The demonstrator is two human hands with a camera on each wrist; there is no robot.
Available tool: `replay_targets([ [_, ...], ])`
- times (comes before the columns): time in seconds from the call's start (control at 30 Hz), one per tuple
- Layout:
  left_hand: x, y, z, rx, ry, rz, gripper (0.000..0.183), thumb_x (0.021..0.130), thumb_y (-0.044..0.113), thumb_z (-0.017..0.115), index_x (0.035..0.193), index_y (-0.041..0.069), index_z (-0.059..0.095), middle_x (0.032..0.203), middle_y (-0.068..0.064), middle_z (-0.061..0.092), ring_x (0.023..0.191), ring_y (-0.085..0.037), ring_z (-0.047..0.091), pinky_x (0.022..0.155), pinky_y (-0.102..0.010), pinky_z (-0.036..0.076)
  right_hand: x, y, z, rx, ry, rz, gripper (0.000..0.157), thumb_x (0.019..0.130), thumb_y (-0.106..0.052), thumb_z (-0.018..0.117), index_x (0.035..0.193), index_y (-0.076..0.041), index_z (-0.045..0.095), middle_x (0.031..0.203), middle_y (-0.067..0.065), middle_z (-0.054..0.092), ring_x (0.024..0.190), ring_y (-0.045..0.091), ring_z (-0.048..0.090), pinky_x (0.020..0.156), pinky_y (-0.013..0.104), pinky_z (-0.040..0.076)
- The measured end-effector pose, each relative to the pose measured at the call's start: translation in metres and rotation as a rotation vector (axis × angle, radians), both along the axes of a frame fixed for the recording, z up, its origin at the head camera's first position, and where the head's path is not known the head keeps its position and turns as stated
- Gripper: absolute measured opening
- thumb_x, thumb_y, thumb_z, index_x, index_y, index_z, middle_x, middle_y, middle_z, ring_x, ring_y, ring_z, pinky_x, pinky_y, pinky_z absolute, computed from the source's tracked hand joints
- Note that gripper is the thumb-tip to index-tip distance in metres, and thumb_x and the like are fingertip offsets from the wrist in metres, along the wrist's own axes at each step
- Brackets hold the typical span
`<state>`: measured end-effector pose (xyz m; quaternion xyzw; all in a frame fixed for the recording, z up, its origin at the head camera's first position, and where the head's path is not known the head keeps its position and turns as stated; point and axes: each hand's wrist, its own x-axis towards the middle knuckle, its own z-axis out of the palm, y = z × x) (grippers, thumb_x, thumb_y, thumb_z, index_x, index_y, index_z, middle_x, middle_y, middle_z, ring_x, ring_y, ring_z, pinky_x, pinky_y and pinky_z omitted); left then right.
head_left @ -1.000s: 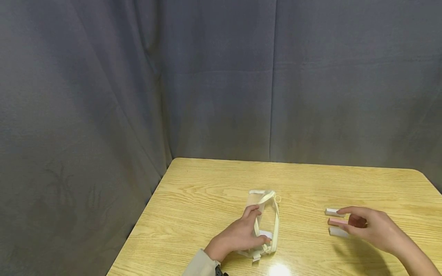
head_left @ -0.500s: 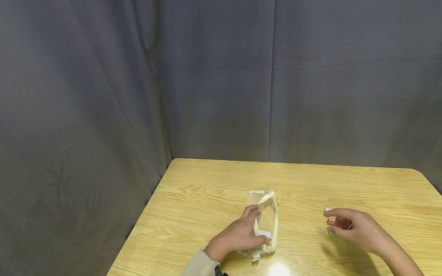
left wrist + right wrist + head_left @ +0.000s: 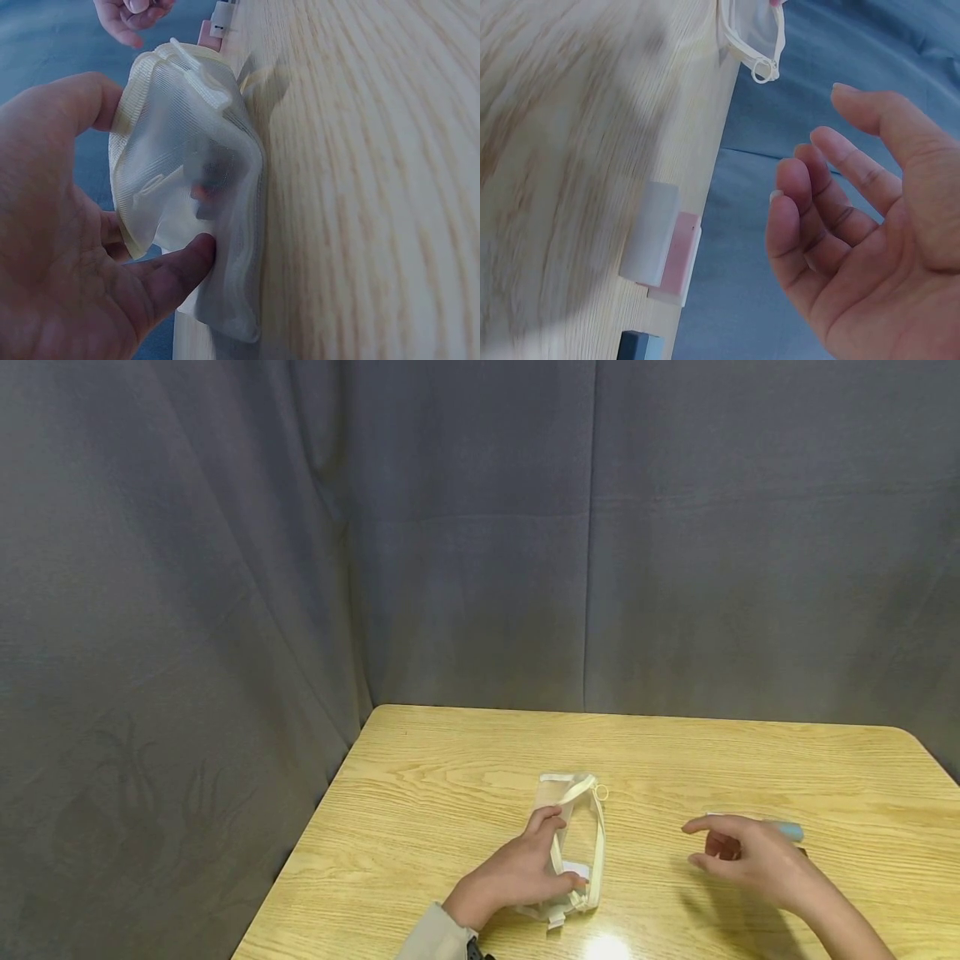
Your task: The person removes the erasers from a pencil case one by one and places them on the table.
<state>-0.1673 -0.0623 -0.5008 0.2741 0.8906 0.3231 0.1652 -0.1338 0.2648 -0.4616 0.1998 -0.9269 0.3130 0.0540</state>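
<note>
Wooden table (image 3: 660, 768), mesh pouch (image 3: 580, 835), long axis running near-to-far

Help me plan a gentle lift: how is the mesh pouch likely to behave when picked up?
The mesh pouch is probably floppy: its thin, see-through sides bow and crease near the left hand. The sheer fabric itself looks light. Tilted, it may spill the white item visible through its open top.

Left fingers (image 3: 178, 268) hold a mesh pouch (image 3: 241, 214); it rests on a tabletop (image 3: 360, 180).
</note>
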Motion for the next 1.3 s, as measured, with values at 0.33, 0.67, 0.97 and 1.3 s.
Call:
replay_targets([
  [0.33, 0.000, -0.001, -0.001, 0.007, -0.008, 0.005, 0.080, 0.084, 0.055, 0.057, 0.145, 0.013, 0.026, 0.152, 0.013, 0.006, 0.047, -0.008, 0.044, 0.045, -0.024, 0.044, -0.002, -0.012, 0.003, -0.030, 0.000, -0.002, 0.028, 0.080, -0.032, 0.073, 0.106, -0.023, 0.066, 0.069, -0.016, 0.053, 0.058, -0.002, 0.046, 0.051, 0.020, 0.040],
  [0.67, 0.000, -0.001, -0.001, -0.002, -0.003, 0.011, 0.080, 0.084, 0.054, 0.058, 0.144, 0.013, 0.027, 0.152, 0.014, 0.006, 0.045, -0.008, 0.042, 0.045, -0.024, 0.044, -0.007, -0.022, 0.003, -0.033, -0.019, -0.008, 0.028, 0.080, -0.035, 0.073, 0.105, -0.025, 0.066, 0.070, -0.016, 0.053, 0.060, -0.001, 0.046, 0.053, 0.020, 0.040],
  [0.97, 0.000, 0.000, -0.001, -0.003, -0.008, 0.015, 0.081, 0.083, 0.054, 0.059, 0.144, 0.012, 0.027, 0.152, 0.015, 0.006, 0.043, -0.009, 0.040, 0.045, -0.024, 0.044, -0.012, -0.033, -0.001, -0.051, -0.063, 0.049, 0.029, 0.082, -0.035, 0.071, 0.106, -0.021, 0.066, 0.071, -0.014, 0.054, 0.059, 0.000, 0.047, 0.053, 0.021, 0.041],
  [1.3, -0.002, 0.000, -0.003, -0.002, 0.005, 0.012, 0.082, 0.083, 0.056, 0.059, 0.144, 0.011, 0.027, 0.152, 0.014, 0.007, 0.065, -0.003, 0.054, 0.057, -0.020, 0.046, -0.014, -0.043, -0.006, -0.049, -0.107, 0.072, 0.031, 0.083, -0.034, 0.069, 0.108, -0.016, 0.066, 0.072, -0.012, 0.054, 0.058, 0.000, 0.046, 0.051, 0.021, 0.041],
])
